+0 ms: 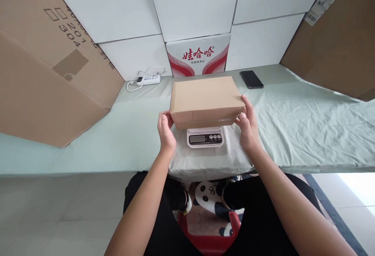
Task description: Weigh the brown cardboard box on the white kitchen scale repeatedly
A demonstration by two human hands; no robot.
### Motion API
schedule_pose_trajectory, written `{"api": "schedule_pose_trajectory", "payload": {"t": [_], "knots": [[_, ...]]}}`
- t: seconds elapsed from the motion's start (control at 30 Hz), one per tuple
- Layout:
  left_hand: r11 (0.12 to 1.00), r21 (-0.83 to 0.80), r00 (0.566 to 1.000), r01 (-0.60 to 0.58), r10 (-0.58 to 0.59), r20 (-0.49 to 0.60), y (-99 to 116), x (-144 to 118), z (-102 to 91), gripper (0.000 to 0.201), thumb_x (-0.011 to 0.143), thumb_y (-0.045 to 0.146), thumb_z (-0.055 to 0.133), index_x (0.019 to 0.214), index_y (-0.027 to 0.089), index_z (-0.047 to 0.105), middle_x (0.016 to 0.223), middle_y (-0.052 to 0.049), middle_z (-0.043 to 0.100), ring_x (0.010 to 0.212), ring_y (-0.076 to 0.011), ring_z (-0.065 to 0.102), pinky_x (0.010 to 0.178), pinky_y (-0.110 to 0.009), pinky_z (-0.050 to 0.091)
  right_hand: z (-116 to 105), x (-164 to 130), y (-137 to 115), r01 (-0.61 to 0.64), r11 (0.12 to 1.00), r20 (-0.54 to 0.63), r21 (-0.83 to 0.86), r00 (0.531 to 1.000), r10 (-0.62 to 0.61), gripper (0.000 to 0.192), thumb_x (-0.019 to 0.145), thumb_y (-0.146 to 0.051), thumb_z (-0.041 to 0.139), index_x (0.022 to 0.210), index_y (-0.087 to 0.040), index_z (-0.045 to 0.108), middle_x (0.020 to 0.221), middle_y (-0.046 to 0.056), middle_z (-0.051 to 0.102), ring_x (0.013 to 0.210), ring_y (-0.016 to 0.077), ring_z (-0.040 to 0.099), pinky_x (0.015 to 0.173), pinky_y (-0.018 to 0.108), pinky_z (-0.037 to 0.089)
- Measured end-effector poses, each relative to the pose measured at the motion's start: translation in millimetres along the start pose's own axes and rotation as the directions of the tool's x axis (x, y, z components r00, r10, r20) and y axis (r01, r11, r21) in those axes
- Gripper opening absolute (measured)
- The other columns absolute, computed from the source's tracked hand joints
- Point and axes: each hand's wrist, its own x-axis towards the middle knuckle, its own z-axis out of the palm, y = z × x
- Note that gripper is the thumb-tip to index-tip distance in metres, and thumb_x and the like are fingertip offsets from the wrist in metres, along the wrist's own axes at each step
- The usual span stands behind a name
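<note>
Now my left hand (pixel 166 132) and right hand (pixel 248 129) grip the carton (pixel 206 95) over the scale (pixel 205 138), seemingly positioning it; levelness matters next.

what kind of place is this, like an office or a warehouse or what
Possibly an indoor packing or weighing spot, though the wider room is out of view. Signs: a small white digital scale, a large brown cardboard carton printed with numbers, and a long table covered in pale green cloth.

On the counter (pixel 140 131), a cardboard box (pixel 205 96) is over a digital scale (pixel 205 138); beyond, a water carton (pixel 199 55) stands between a corded device (pixel 150 79), left, and smartphone (pixel 251 79), right.
</note>
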Motion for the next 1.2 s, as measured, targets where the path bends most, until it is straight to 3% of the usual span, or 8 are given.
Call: {"api": "schedule_pose_trajectory", "payload": {"t": [0.17,0.27,0.37,0.57,0.73,1.2], "knots": [[1.0,0.009,1.0,-0.021,0.021,-0.002,3,3,-2.3,0.05,0.102,0.073,0.055,0.103,0.025,0.068,0.117,-0.012,0.081,0.117,-0.0268,0.076,0.098,-0.038,0.057,-2,1,3,0.006,1.0,-0.024,-0.003,1.0,-0.006,0.067,0.107,-0.071,0.052,0.168,-0.046,0.043,0.175,0.005,0.052,0.164,0.036,0.048,0.129,0.075,0.045],[1.0,-0.002,0.997,-0.025,0.024,-0.072,6,10,-7.4,0.048,0.104,0.071,0.052,0.101,0.026,0.069,0.14,-0.014,0.079,0.142,-0.0271,0.069,0.118,-0.042,0.051,-5,3,6,0.013,1.0,-0.065,0.007,0.998,-0.013,0.07,0.106,-0.071,0.051,0.17,-0.046,0.039,0.167,0.01,0.058,0.156,0.0373,0.057,0.12,0.075,0.054],[0.999,-0.026,0.989,0.022,-0.025,-0.145,8,18,-12.1,0.049,0.103,0.072,0.051,0.097,0.027,0.069,0.151,-0.013,0.076,0.153,-0.028,0.063,0.125,-0.046,0.048,-6,6,6,-0.004,0.999,-0.106,0.04,0.994,0.008,0.07,0.105,-0.073,0.052,0.168,-0.046,0.042,0.165,0.011,0.059,0.154,0.0379,0.059,0.114,0.071,0.059],[0.993,-0.074,0.983,0.092,-0.102,-0.15,5,23,-13.7,0.05,0.102,0.073,0.051,0.098,0.027,0.069,0.152,-0.014,0.076,0.152,-0.0291,0.065,0.125,-0.049,0.051,-5,8,4,-0.06,0.994,-0.132,0.094,0.989,0.072,0.07,0.102,-0.075,0.055,0.164,-0.045,0.047,0.159,0.011,0.063,0.151,0.0391,0.062,0.114,0.071,0.058],[0.994,-0.058,0.987,0.094,-0.101,-0.128,2,23,-14.0,0.052,0.104,0.075,0.047,0.1,0.026,0.067,0.154,-0.015,0.075,0.151,-0.0285,0.067,0.119,-0.046,0.055,-3,8,3,-0.101,0.989,-0.135,0.108,0.984,0.115,0.069,0.101,-0.075,0.056,0.162,-0.043,0.051,0.158,0.012,0.063,0.149,0.04,0.064,0.115,0.071,0.057],[0.982,-0.079,0.974,0.173,-0.182,-0.135,11,17,-6.2,0.046,0.105,0.068,0.046,0.099,0.027,0.066,0.156,-0.012,0.074,0.151,-0.0286,0.066,0.122,-0.045,0.052,-1,8,5,-0.1,0.992,-0.12,0.072,0.987,0.109,0.062,0.104,-0.073,0.051,0.161,-0.047,0.053,0.156,0.008,0.066,0.145,0.0388,0.066,0.114,0.069,0.058]]}}
